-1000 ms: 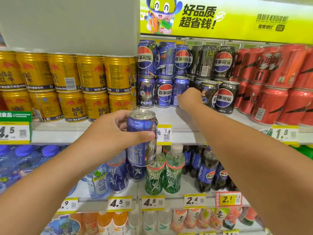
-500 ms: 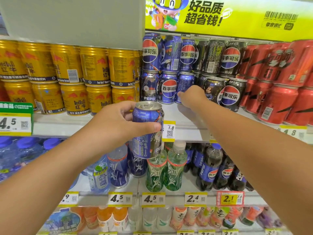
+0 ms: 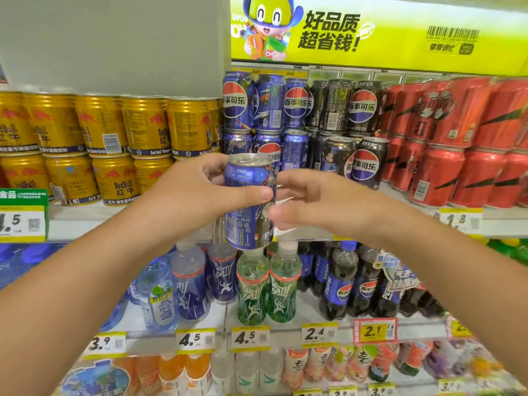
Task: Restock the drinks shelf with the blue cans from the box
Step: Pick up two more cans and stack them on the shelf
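Observation:
My left hand [image 3: 197, 192] grips a blue Pepsi can [image 3: 248, 201], upright, in front of the drinks shelf [image 3: 314, 232]. My right hand [image 3: 317, 204] is at the can's right side, fingers spread and curled toward it; its fingertips reach the can, and whether they grip it is unclear through the blur. Behind, blue Pepsi cans [image 3: 268, 107] are stacked two high on the shelf. The box is out of view.
Gold Red Bull cans [image 3: 100, 138] fill the shelf to the left, black Pepsi cans [image 3: 363, 132] and red cola cans [image 3: 463, 144] to the right. Bottled drinks [image 3: 254, 290] stand on the shelf below. A yellow banner [image 3: 371, 32] hangs above.
My right hand has pulled back from the stacked blue cans and come to the right side of the held can. My left hand raised the can slightly toward the shelf.

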Tool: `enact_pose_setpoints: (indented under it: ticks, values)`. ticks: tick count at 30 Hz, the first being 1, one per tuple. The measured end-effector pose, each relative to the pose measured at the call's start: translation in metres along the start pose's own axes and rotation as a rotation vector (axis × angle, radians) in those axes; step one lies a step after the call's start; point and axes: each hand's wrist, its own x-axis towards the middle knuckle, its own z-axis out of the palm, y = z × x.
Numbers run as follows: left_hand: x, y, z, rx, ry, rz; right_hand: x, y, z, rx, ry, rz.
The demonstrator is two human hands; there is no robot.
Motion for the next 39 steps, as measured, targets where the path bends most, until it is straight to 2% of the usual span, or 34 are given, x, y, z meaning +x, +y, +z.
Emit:
enact_pose_setpoints:
  ticks: [5,9,12,18,24,30,33,39]
  values:
    - [0.003,0.007,0.012,-0.063,0.028,0.012,-0.002,0.004,0.019,-0.038,0.238,-0.083]
    - [0.006,0.012,0.020,-0.090,0.009,0.031,-0.002,-0.001,0.012,0.000,0.279,-0.126]
    - [0.008,0.008,0.018,-0.022,0.015,0.070,0.007,-0.006,-0.002,-0.016,0.323,-0.103]
    - [0.001,-0.010,0.004,0.210,0.031,0.040,0.048,-0.013,-0.054,-0.059,0.589,-0.035]
    - [-0.001,-0.030,-0.005,0.214,-0.016,0.050,0.107,-0.018,-0.093,-0.105,0.815,-0.007]
    - [-0.002,-0.035,-0.010,0.202,-0.062,0.051,0.155,-0.013,-0.103,-0.173,0.918,0.026]
    - [-0.002,-0.038,-0.015,0.333,-0.065,0.080,0.168,-0.006,-0.107,-0.216,0.955,0.051]
    - [-0.002,-0.043,-0.016,0.830,-0.075,0.233,0.178,-0.004,-0.110,-0.284,0.964,0.105]
